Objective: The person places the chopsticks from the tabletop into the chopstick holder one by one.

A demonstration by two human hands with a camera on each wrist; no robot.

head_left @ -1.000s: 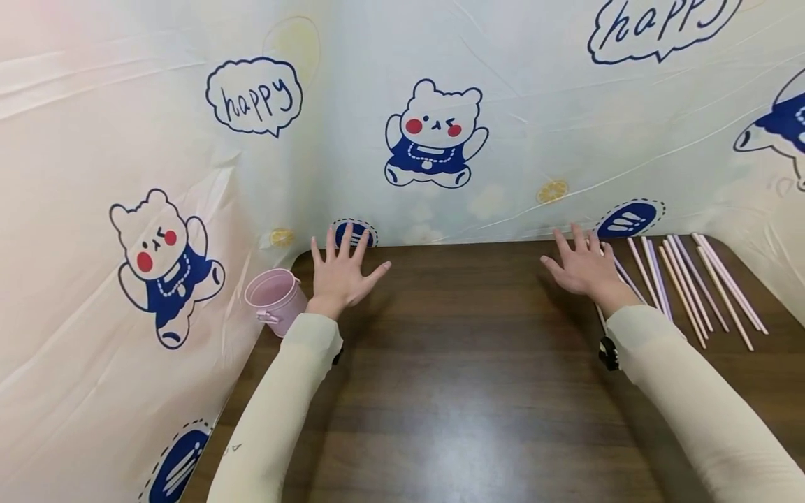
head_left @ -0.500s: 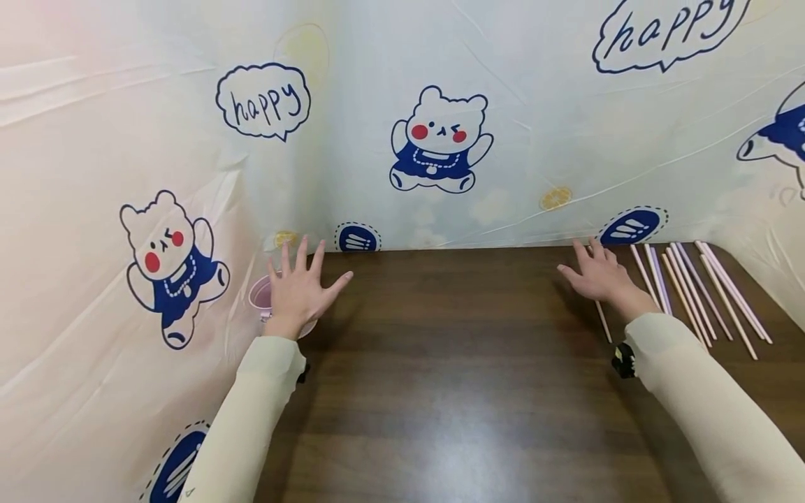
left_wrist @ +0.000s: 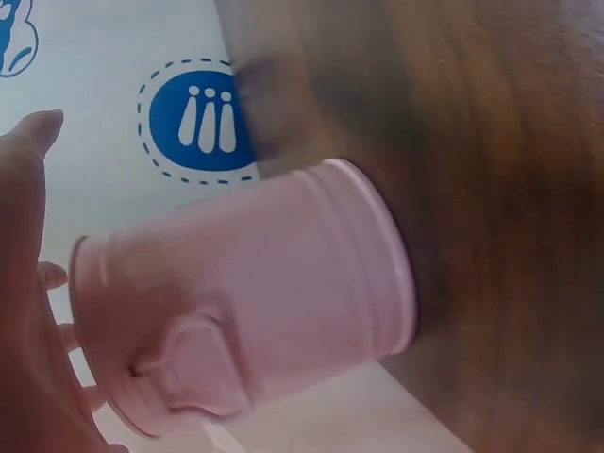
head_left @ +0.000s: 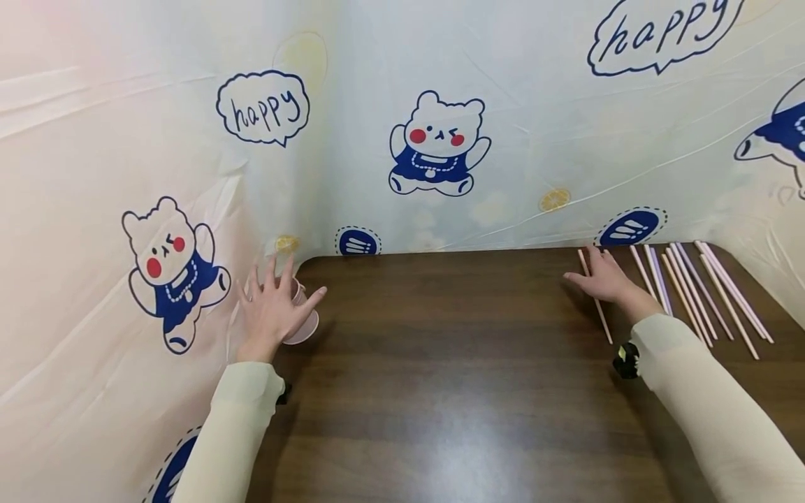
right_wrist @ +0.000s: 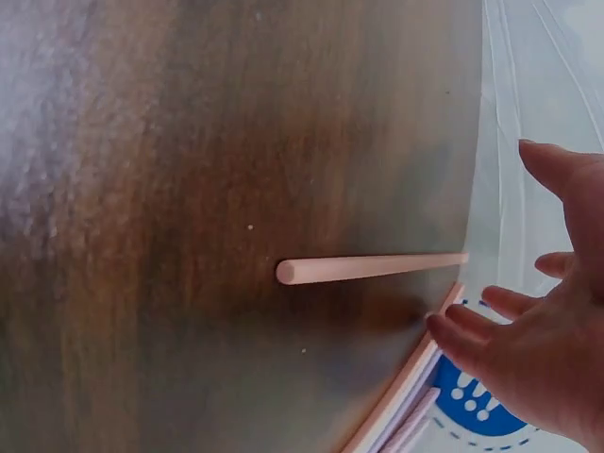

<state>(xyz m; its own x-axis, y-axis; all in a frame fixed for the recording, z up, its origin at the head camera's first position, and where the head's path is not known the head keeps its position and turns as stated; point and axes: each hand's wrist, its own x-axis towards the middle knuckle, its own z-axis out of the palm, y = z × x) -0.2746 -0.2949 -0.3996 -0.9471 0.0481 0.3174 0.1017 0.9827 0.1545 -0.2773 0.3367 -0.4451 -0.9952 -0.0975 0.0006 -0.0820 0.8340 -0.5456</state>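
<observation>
A small pink bucket (head_left: 305, 328) with a side lug stands at the table's back left corner, partly behind my left hand (head_left: 270, 318). That hand has its fingers spread over the bucket; in the left wrist view its fingertips lie beside the rim of the bucket (left_wrist: 245, 293), and contact is unclear. On the right, my right hand (head_left: 606, 279) hovers by a single pink stick (head_left: 602, 320), thumb apart from the other fingers. The right wrist view shows a gap between this hand (right_wrist: 562, 335) and the stick (right_wrist: 368, 268).
Several pink, purple and cream sticks (head_left: 688, 293) lie in a loose row at the back right of the brown wooden table (head_left: 453, 349). A printed cloth (head_left: 516, 119) with bears hangs along the back and both sides.
My left hand has moved left and toward me, coming over the bucket. My right hand has shifted slightly right, its fingers bending a little, and more of the single stick shows.
</observation>
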